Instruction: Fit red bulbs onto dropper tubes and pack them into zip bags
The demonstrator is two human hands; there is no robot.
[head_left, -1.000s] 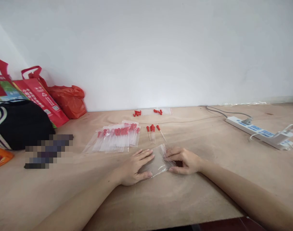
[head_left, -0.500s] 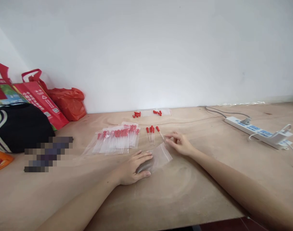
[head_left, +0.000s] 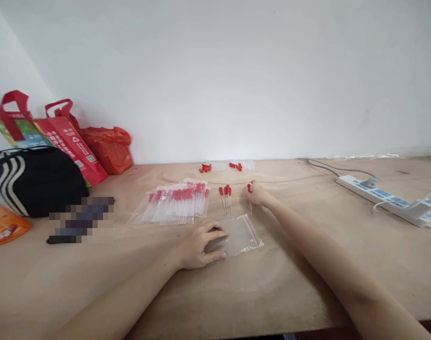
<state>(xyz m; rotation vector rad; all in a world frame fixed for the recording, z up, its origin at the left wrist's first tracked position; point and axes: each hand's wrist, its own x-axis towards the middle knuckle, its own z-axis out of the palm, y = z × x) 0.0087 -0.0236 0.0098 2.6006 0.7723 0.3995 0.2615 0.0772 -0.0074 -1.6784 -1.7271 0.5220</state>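
My left hand (head_left: 200, 246) rests on a clear zip bag (head_left: 239, 236), thumb and fingers spread apart, the bag's left part under it. The bag lies flat, its zip end toward the right. My right hand (head_left: 260, 192) is closed at the red bulb of a dropper (head_left: 249, 189), whose thin clear tube points down toward the table just behind the bag. To its left lie several loose droppers (head_left: 228, 191) with red bulbs. Farther left is an overlapping pile of zip bags with droppers inside (head_left: 178, 200).
Small red bulbs (head_left: 205, 168) and clear tubes in plastic lie by the wall. A white power strip (head_left: 374, 192) with cables is on the right. Red bags (head_left: 107, 148), a black bag (head_left: 47, 182), an orange packet (head_left: 8, 226) and a blurred dark object (head_left: 82, 219) are on the left.
My right hand has moved up to the dropper's bulb and closed on it; the dropper now stands more upright. My left hand stays on the bag, which lies flatter.
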